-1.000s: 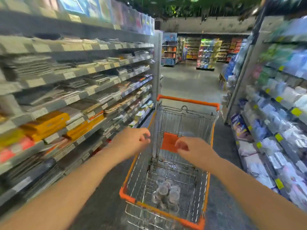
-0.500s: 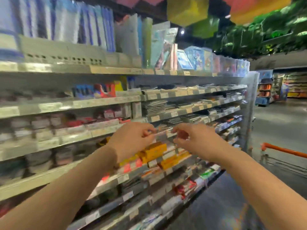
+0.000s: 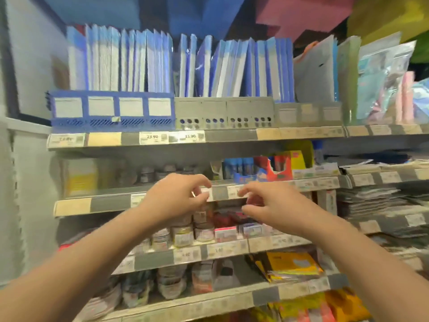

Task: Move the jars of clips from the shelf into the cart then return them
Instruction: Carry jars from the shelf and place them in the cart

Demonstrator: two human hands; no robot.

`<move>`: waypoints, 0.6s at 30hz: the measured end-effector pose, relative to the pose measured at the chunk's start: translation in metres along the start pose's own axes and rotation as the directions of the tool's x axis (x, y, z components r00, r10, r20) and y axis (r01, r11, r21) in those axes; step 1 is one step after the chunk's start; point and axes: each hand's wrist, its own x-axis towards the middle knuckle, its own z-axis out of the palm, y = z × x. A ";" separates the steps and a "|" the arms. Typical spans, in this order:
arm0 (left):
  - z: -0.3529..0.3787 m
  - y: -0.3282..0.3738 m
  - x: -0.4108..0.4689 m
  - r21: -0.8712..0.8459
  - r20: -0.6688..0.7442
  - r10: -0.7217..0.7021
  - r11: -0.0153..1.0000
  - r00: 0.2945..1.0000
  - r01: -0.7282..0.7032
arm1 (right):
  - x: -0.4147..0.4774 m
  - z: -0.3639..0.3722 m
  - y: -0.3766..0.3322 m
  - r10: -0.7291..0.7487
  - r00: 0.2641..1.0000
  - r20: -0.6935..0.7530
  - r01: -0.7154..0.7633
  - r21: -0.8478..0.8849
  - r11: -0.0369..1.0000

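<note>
Currently I read both hands as empty, fingers loosely curled: left hand (image 3: 174,198) and right hand (image 3: 276,208) hover before the jars (image 3: 183,235), which sit on the shelf (image 3: 153,261). Cart unseen; fetching looks unfinished.

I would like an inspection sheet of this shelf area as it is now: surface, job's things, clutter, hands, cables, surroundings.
Surface: shelf with price labels along its front edge; more levels above and below.
Job's things: small jars stand stacked in rows on the shelf, just below and behind the hands; their contents are blurred. The cart is not in view.
Clutter: blue folders upright on the top level; yellow packets at lower right.
Grippers: left hand and right hand reach toward the jars, fingers loosely curved, holding nothing.
Cables: nothing seen.
Surroundings: coloured paper sheets hang overhead; grey side panel at left.
</note>
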 end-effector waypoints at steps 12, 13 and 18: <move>0.016 -0.154 0.074 0.074 -0.122 -0.317 0.942 0.940 0.327 | 0.235 0.085 0.031 -0.284 0.952 0.114 0.266 0.152 0.952; 0.018 -0.163 0.080 0.076 -0.111 -0.329 0.938 0.938 0.338 | 0.249 0.092 0.028 -0.293 0.946 0.137 0.271 0.159 0.949; 0.028 -0.212 0.111 0.154 -0.040 -0.371 0.915 0.928 0.372 | 0.314 0.121 0.015 -0.270 0.920 0.283 0.261 0.068 0.963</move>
